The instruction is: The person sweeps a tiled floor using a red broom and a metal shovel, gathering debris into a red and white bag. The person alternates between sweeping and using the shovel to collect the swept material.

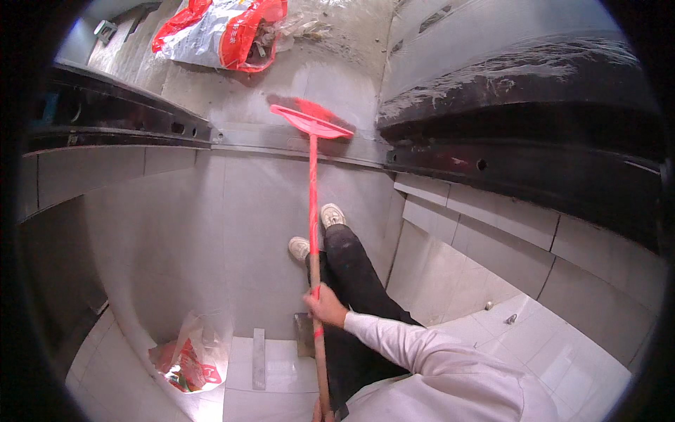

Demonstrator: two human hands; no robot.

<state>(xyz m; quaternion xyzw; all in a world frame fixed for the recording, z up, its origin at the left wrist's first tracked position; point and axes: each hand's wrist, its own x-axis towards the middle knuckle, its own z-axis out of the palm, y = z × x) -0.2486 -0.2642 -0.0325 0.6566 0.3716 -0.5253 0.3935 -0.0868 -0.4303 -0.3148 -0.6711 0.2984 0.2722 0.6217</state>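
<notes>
A broom [314, 200] with a pinkish-red head and a long handle stretches upward from the bottom of the head view. Around the lower part of its handle my right hand [328, 306] is closed, below a pale sleeve. At the bottom edge my left hand [317, 412] shows only in part, its fingers against the handle near its end. Red, blurred bristles [316, 108] lie over the floor just beyond a metal door sill [263, 140]. My two light shoes [333, 215] stand on grey floor tiles [263, 211], close to the handle.
Beyond the sill, a red and white sack [198, 39] lies on its side, debris at its mouth. Dark door frames flank the opening, left [132, 121] and right [448, 158]. A plastic bag [184, 364] and a grey strip [258, 358] sit at lower left.
</notes>
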